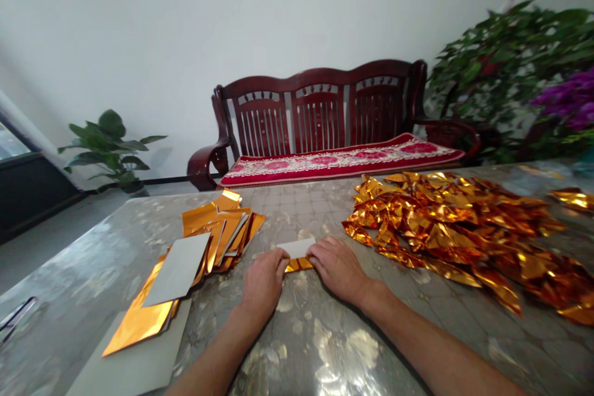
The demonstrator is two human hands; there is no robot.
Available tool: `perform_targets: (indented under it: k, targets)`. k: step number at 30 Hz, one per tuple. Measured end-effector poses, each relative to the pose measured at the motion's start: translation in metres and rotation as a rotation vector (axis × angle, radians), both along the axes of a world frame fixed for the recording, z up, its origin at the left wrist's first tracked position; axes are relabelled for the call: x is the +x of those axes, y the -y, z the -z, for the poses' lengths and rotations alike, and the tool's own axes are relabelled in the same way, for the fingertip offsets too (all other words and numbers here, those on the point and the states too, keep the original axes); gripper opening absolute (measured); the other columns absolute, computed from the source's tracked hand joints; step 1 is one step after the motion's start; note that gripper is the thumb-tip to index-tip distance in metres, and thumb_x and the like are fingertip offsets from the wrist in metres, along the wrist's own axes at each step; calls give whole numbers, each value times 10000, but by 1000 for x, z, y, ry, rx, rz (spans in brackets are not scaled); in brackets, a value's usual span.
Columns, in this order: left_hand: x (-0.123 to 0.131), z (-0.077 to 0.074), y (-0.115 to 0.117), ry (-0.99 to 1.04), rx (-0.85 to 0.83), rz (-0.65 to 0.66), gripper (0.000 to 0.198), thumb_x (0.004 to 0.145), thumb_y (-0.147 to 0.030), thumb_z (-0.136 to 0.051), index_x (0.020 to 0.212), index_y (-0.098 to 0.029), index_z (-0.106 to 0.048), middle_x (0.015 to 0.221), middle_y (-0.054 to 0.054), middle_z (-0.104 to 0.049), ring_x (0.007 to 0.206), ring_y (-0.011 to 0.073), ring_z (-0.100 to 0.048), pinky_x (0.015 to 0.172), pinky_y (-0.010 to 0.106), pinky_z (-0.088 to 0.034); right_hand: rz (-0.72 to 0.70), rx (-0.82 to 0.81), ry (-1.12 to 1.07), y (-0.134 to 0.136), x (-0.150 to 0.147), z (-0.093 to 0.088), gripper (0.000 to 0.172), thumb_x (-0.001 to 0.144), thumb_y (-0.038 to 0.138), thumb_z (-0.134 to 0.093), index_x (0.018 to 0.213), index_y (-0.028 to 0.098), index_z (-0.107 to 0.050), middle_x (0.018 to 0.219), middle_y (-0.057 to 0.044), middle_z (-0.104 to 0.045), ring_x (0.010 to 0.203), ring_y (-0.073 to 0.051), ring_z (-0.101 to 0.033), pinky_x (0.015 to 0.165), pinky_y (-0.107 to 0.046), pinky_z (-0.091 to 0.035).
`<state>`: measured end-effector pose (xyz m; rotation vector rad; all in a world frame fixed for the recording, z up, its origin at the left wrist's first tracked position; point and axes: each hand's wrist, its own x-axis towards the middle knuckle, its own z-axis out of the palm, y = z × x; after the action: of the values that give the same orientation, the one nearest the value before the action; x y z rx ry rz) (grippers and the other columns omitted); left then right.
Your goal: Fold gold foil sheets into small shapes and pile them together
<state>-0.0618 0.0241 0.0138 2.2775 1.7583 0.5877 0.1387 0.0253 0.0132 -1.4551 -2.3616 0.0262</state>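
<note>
Between my two hands lies a small sheet of gold foil paper (pixel 298 249), its pale grey back facing up and its near edge folded over to show a gold strip. My left hand (pixel 264 277) pinches the left end of the fold between thumb and fingers. At the right end, my right hand (pixel 338 267) grips the same fold with its fingers bent. To the left sits a loose stack of gold foil sheets (pixel 227 232), some with the grey side up. A large heap of folded gold foil pieces (pixel 445 223) spreads out on the right.
The table (pixel 325 346) has a glossy, patterned cover. A grey sheet (pixel 134 359) lies under the nearer foil papers. Beyond the table stands a dark wooden bench (pixel 315 111) with a red patterned cushion (pixel 343 161). Potted plants (pixel 109 148) flank it, and thin dark object (pixel 18 318) lies far left.
</note>
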Motion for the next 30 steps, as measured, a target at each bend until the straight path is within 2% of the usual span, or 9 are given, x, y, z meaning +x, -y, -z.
perform_targets:
  k: [15,30]
  targets:
    - [3,1,0,-151,9,-2,164,967,-260,-479,936,-226,-636,917,25,-690,922,197,-621,763,274,-385,16,-3,-18,-1,2,3,89,952,257,-548,933,216,-625,942,-27,-678,910,-204,-518,788,-319,-334]
    - [7,-6,3,-221,6,-10,142,963,-256,-486,957,-227,-625,934,26,-687,944,202,-617,778,283,-388,16,-35,-25,-1,1,-1,92,950,235,-538,940,215,-627,947,-30,-680,916,-202,-527,791,-316,-342]
